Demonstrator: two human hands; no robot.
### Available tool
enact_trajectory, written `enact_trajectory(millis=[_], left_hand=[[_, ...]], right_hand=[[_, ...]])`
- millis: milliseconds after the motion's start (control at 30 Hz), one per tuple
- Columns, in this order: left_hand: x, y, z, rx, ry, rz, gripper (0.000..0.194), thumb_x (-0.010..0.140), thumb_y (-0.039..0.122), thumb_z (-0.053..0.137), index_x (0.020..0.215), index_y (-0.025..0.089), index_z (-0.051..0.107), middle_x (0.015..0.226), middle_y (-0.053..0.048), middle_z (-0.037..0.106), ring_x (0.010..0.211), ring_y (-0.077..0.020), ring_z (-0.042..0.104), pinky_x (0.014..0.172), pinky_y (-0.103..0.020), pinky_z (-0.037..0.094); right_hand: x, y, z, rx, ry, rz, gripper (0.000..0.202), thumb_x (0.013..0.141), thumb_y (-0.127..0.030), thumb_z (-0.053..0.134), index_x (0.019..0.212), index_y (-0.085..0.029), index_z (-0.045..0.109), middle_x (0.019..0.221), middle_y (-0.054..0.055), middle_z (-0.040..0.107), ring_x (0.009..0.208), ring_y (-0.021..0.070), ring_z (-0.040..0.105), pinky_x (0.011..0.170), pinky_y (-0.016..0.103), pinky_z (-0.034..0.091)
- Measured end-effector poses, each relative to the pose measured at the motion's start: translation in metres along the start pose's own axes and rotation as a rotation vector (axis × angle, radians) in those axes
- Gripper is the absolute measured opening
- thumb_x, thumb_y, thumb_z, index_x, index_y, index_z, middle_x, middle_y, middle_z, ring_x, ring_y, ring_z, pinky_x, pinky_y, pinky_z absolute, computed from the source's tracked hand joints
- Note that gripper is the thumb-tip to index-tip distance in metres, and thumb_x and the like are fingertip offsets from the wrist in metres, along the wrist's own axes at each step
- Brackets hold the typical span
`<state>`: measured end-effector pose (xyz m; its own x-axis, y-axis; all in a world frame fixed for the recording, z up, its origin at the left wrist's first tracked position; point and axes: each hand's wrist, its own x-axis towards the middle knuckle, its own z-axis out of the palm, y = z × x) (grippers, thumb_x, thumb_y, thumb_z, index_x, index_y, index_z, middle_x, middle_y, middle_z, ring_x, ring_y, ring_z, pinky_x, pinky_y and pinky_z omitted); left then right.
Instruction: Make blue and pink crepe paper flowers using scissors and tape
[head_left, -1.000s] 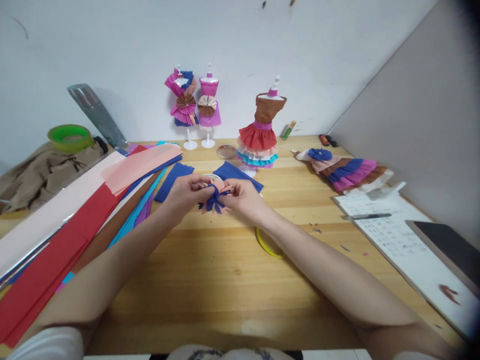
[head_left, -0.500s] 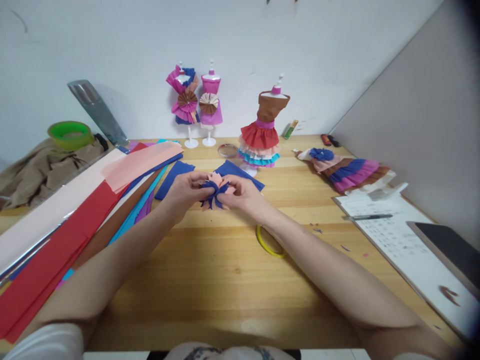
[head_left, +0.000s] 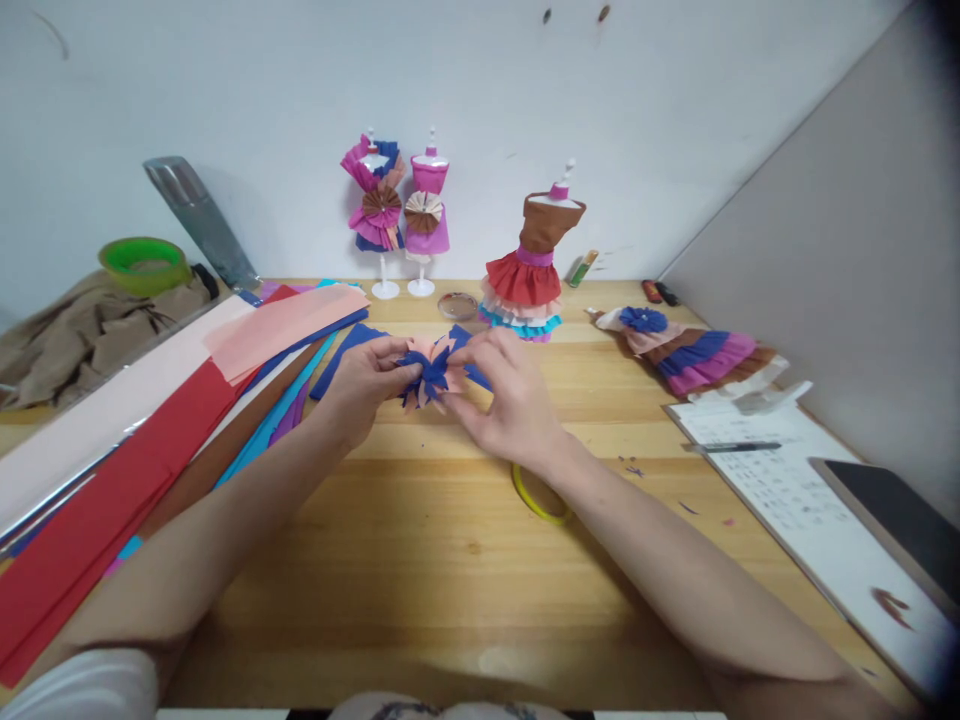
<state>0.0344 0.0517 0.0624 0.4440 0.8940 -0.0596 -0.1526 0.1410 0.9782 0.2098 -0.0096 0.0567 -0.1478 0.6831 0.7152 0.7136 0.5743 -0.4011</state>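
Over the middle of the table, a paper flower [head_left: 429, 374] with dark blue petals on top and pale pink ones beneath is held up in front of me. My left hand [head_left: 361, 388] pinches its left side between thumb and fingers. At the flower's right edge, my right hand [head_left: 514, 400] has its thumb and fingertips on the petals, thumb below and fingers above. Behind the hands lie a blue paper piece [head_left: 339, 362] on the left and another blue piece [head_left: 478, 376] on the right, partly covered by my right hand.
Long coloured paper strips [head_left: 142, 480] spread across the left. Along the back stand a ruffled dress form [head_left: 536, 265] and two smaller dress forms [head_left: 381, 215]. A yellow ring [head_left: 536, 500] lies beneath my right forearm. At right are a paper dress [head_left: 682, 350], a white board [head_left: 772, 480] and a pen [head_left: 739, 447].
My right hand has loosened its closer pinch and lifted its fingers, now wider apart at the petals' right edge. My left hand keeps its hold. The view has shifted slightly.
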Motion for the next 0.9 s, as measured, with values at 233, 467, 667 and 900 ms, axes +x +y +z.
enact_trajectory(millis=[233,467,667,900], left_hand=[[-0.004,0.002,0.003,-0.007,-0.086,-0.027,0.027,0.063,0.022,0.082,0.085,0.013,0.070,0.064,0.000,0.069,0.050,-0.0080,0.058,0.049,-0.018,0.045],[-0.001,0.006,-0.001,0.009,-0.113,-0.090,0.030,0.059,0.024,0.084,0.083,0.012,0.070,0.060,-0.001,0.068,0.047,-0.0089,0.057,0.045,-0.018,0.042],[-0.003,0.008,-0.001,0.020,-0.076,-0.105,0.037,0.053,0.020,0.088,0.084,0.013,0.069,0.065,-0.002,0.070,0.051,-0.0107,0.061,0.046,-0.019,0.044],[-0.001,0.004,0.000,0.170,0.026,0.131,0.039,0.059,0.021,0.081,0.094,0.011,0.068,0.069,-0.003,0.071,0.053,-0.0132,0.062,0.047,-0.022,0.046]], right_hand=[[-0.006,0.003,0.004,-0.224,-0.069,-0.137,0.020,0.094,-0.031,0.056,0.079,-0.019,0.062,0.077,0.004,0.064,0.076,0.0196,0.056,0.074,0.036,0.036],[-0.003,0.003,0.000,-0.201,-0.068,-0.242,0.024,0.097,-0.027,0.052,0.079,-0.019,0.066,0.077,0.004,0.069,0.073,0.0170,0.057,0.074,0.035,0.036],[0.001,0.007,-0.007,-0.237,-0.098,-0.358,0.019,0.093,-0.018,0.051,0.083,-0.019,0.067,0.080,0.005,0.068,0.075,0.0181,0.056,0.078,0.037,0.037],[0.002,-0.002,-0.010,0.007,-0.004,0.005,0.020,0.086,-0.016,0.048,0.075,-0.019,0.064,0.072,0.004,0.063,0.071,0.0182,0.057,0.070,0.035,0.042]])
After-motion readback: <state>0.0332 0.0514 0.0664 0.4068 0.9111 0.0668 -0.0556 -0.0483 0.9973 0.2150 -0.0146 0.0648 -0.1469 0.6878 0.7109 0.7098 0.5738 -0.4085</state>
